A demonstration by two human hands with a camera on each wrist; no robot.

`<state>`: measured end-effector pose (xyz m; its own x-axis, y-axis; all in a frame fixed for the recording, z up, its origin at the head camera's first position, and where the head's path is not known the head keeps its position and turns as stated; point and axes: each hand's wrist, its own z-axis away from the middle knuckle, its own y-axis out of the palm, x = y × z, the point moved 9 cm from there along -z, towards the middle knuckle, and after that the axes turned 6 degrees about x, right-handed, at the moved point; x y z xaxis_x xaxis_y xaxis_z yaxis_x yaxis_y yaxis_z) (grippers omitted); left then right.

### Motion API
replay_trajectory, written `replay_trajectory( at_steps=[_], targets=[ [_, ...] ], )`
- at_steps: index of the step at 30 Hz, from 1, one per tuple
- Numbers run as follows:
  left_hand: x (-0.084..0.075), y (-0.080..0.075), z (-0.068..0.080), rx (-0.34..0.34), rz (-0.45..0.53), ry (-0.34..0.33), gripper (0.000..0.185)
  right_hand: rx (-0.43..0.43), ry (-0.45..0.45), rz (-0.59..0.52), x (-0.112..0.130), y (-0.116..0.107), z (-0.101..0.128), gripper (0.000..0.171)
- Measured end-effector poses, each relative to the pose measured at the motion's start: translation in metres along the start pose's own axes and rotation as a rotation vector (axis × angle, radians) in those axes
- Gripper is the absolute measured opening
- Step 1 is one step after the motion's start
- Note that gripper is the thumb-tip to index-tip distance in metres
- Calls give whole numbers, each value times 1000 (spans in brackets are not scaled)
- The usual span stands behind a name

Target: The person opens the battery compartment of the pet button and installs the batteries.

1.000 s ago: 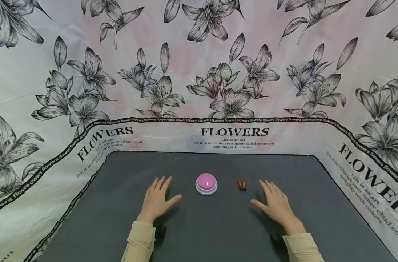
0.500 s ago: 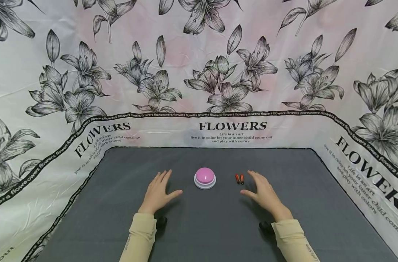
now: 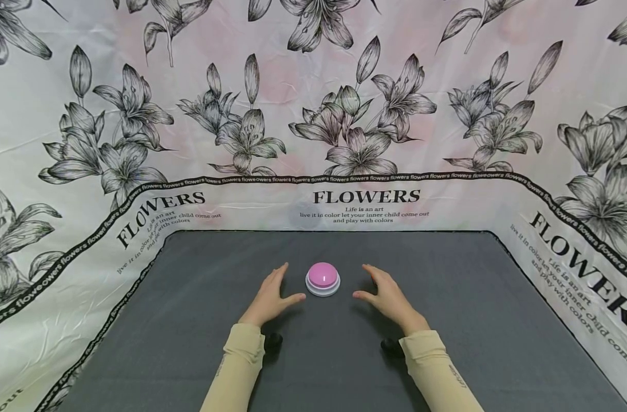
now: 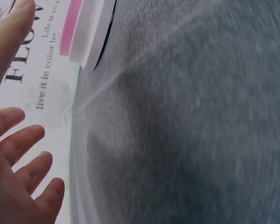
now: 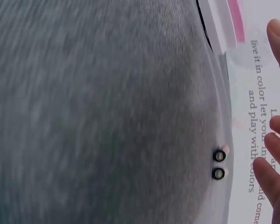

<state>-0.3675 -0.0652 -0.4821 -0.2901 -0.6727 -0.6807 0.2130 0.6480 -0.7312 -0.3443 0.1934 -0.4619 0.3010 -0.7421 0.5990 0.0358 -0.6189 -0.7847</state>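
Both hands flank the pink button on the grey tabletop, neither touching it.

Left to right: the floral backdrop point(image 3: 86, 240) printed "FLOWERS" borders the tabletop point(image 3: 189, 355) on three sides. The left hand point(image 3: 269, 296) sits just left of the pink button point(image 3: 323, 279), fingers straight and spread wide, thumb pointing toward the button's white base, holding nothing; the left wrist view confirms splayed fingers point(image 4: 23, 140) and a gap to the button. The button stands flat at centre, between the two hands. The right hand point(image 3: 387, 296) lies just right of it, fingers relaxed and spread wide, holding nothing. In the right wrist view two small batteries point(image 5: 219, 164) lie side by side on the tabletop near the fingertips; the head view hides them behind that hand.
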Motion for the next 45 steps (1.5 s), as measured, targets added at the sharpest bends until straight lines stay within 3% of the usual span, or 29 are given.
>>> replay_trajectory(
  at_steps=[10,18,38,45],
  targets=[
    [-7,12,-11,46,55,-30,96,27,21,-55,9,16,-13,75],
    [-13,21,-21,49,98,0,90,39,43,-119,11,30,-22,73],
    [0,34,-30,37,193,8,84,78,44,-93,19,57,-31,79],
    [-7,35,-35,69,177,34,83,78,43,-72,21,57,-34,72]
  ],
)
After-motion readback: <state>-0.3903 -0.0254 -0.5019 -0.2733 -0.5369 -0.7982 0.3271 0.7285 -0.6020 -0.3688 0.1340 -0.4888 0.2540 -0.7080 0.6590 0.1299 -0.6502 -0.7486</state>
